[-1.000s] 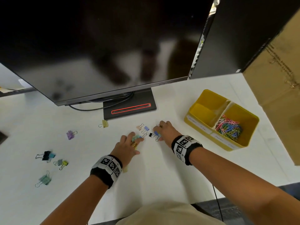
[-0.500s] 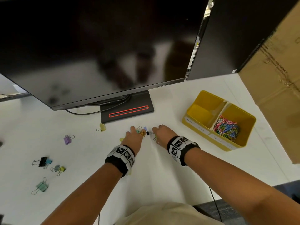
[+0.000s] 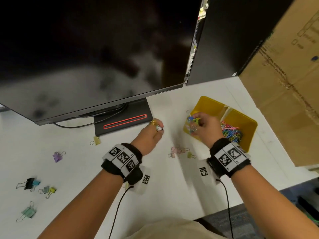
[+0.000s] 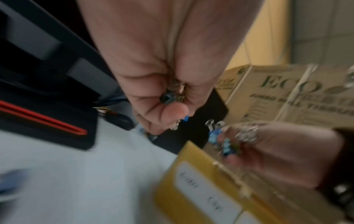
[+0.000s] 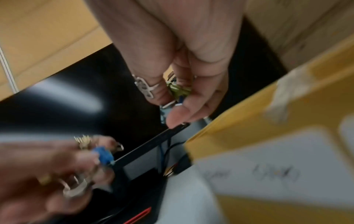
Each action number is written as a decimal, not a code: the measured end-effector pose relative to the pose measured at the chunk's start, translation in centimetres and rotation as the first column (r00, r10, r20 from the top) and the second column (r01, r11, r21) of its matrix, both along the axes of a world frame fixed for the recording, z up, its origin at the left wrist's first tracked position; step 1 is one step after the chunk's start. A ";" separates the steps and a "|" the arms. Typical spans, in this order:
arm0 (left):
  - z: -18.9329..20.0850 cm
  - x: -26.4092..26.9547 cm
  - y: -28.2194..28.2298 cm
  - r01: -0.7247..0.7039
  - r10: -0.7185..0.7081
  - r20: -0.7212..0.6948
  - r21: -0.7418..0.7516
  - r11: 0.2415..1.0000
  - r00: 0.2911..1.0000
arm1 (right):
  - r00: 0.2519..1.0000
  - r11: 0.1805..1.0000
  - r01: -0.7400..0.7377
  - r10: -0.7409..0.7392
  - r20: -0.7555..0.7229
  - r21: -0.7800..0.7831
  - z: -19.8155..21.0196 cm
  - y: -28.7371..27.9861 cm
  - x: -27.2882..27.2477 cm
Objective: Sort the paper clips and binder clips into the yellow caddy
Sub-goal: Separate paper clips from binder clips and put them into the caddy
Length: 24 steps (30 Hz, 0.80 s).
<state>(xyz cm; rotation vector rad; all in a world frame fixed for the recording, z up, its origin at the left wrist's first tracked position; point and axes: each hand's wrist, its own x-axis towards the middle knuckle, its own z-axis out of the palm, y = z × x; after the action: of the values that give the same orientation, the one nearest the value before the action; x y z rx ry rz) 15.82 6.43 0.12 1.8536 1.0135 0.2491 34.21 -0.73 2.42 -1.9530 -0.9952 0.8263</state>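
Note:
The yellow caddy point(image 3: 249, 133) stands at the right of the white desk, its right compartment full of coloured paper clips point(image 3: 230, 131). My right hand point(image 3: 198, 124) hovers over the caddy's left compartment, gripping a bunch of binder clips point(image 5: 179, 91), blue and green among them. My left hand point(image 3: 156, 128) is raised beside the monitor foot and grips a few binder clips point(image 4: 171, 98) too. More binder clips lie on the desk: pink ones point(image 3: 177, 150), an olive one point(image 3: 190, 155), a yellow one point(image 3: 96, 140), a purple one point(image 3: 57, 156) and several at far left point(image 3: 34, 184).
A large monitor point(image 3: 95, 49) overhangs the back of the desk, its black foot point(image 3: 124, 118) with a red stripe just left of my left hand. A cardboard box point(image 3: 290, 80) stands close behind and right of the caddy. The desk's front edge is near my body.
Both hands have lifted off the desk with clips in them. The right hand has moved right to above the caddy; the left hand has moved slightly up and right.

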 end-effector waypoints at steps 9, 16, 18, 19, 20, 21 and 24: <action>5.1 13.9 -0.8 0.136 -0.137 0.002 0.035 0.990 0.991 | 0.971 0.995 0.018 0.006 0.241 -0.094 2.2 -1.7 4.5; 3.8 8.2 0.7 0.093 -0.093 -0.013 0.273 0.957 0.996 | 0.865 0.967 -0.253 0.212 0.455 0.029 0.2 -4.1 2.7; 1.4 5.1 1.8 0.085 -0.045 -0.139 0.298 0.951 0.989 | 0.797 0.892 -0.436 0.446 0.407 -0.123 -1.3 -4.3 0.9; -0.1 3.4 2.3 0.126 -0.047 -0.252 0.307 0.943 0.967 | 0.750 0.833 -0.485 0.552 0.365 -0.265 -2.6 -4.3 0.1; -1.4 1.8 2.5 0.195 -0.066 -0.398 0.293 0.936 0.915 | 0.716 0.772 -0.496 0.623 0.316 -0.399 -3.8 -4.3 -0.7; -2.7 0.3 2.4 0.272 -0.091 -0.549 0.258 0.927 0.831 | 0.697 0.710 -0.480 0.665 0.268 -0.515 -5.5 -4.1 -1.3; -5.6 -3.1 0.5 0.348 -0.154 -0.762 0.098 0.932 0.629 | 0.614 0.625 -0.451 0.735 0.286 -0.638 -8.0 -3.3 -3.3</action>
<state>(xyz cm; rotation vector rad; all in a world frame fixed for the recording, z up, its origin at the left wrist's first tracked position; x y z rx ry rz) 12.69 6.98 -5.50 2.3602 1.2697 -0.6674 30.90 -4.04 -5.58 -2.3776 -2.0677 1.0222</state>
